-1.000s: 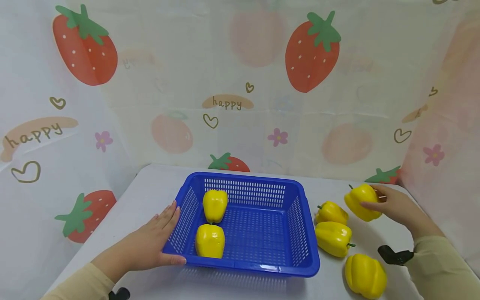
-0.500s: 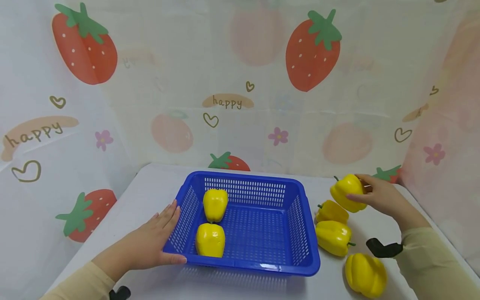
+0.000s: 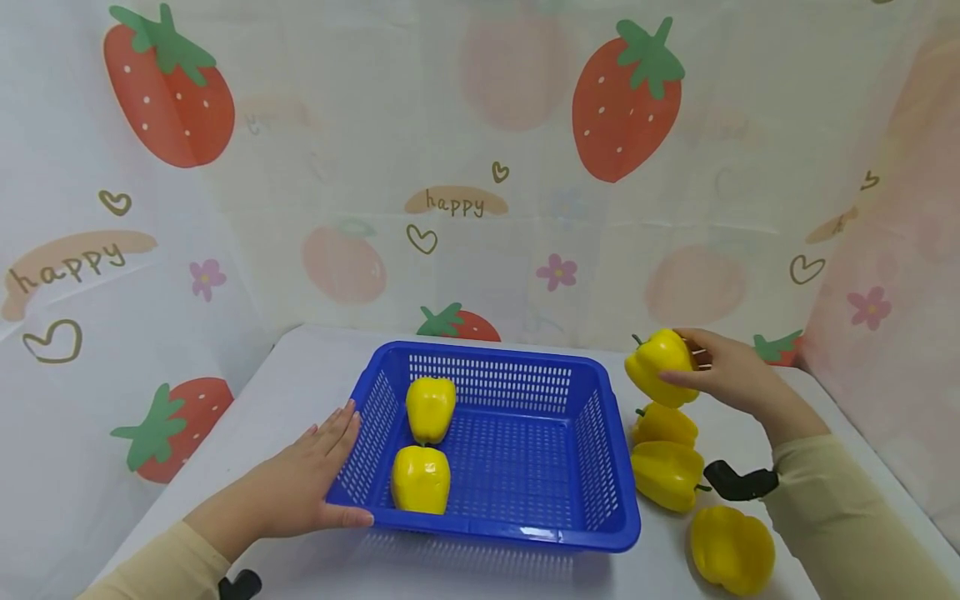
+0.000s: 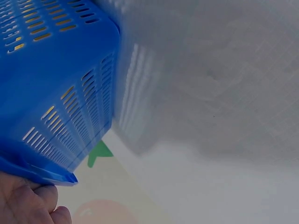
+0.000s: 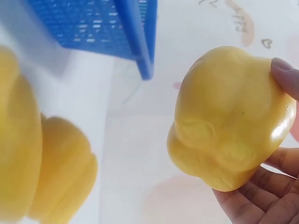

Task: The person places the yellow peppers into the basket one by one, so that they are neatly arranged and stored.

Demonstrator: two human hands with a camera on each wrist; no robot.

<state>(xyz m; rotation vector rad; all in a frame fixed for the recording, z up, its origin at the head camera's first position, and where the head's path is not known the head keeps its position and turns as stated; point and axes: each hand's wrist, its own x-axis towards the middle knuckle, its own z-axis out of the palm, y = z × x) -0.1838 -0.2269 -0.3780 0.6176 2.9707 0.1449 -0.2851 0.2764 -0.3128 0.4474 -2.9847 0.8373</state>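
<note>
Held pepper (image 3: 657, 368) moves left, nearer basket (image 3: 495, 531).
Right hand (image 3: 729, 373) pinches it between thumb and fingers; left hand (image 3: 303, 483) touches basket rim, fingers together, thumb apart.

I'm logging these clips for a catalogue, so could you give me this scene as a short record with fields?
Container: blue basket on a white table
Peppers: six, all yellow
In basket: a far pepper and a near pepper, both toward the left side
Right hand: holds a raised pepper outside the basket's right side
On table, right of basket: back pepper, middle pepper, front pepper
Left hand: fingers against the basket's left side
Backdrop: sheet printed with strawberries, hearts and "happy"
</note>
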